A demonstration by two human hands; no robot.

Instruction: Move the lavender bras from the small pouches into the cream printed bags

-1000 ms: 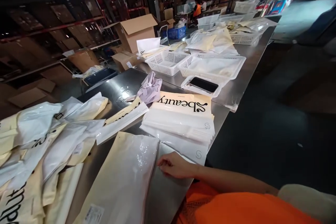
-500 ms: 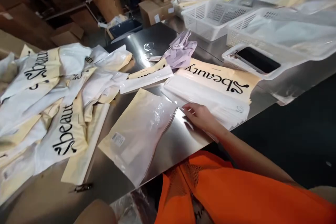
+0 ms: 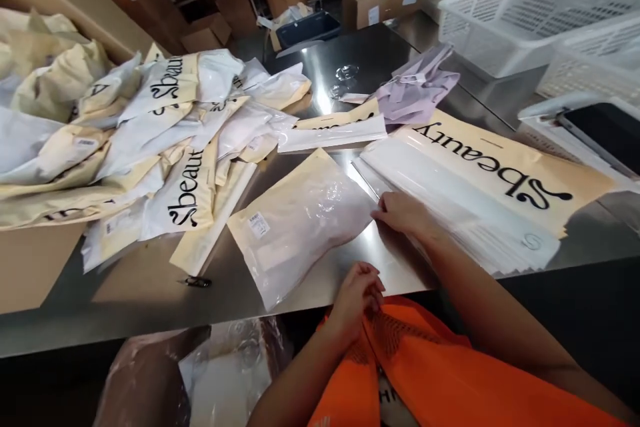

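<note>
A cream and see-through bag point(image 3: 310, 217) lies on the metal table point(image 3: 150, 290). It looks filled, with its label point(image 3: 259, 225) already on. The right hand point(image 3: 404, 215) bends its fingers at one corner; a pinch is hard to tell. The left hand point(image 3: 356, 297) curls nearby, its grip unclear. Leftward sits a big pile of bags point(image 3: 185, 190); a flat stack point(image 3: 445, 193) is left too.

Wide-angle view under moderate light. Glare streaks the stainless-steel tabletop point(image 3: 150, 288) toward its far side, and small highlights glint on the clear-fronted plastic bag point(image 3: 305, 223). A soft shadow darkens the steel beneath the right hand point(image 3: 406, 217). Background cardboard boxes point(image 3: 144, 10) are dim; white plastic baskets point(image 3: 505, 40) appear stretched and slightly soft at right.
</note>
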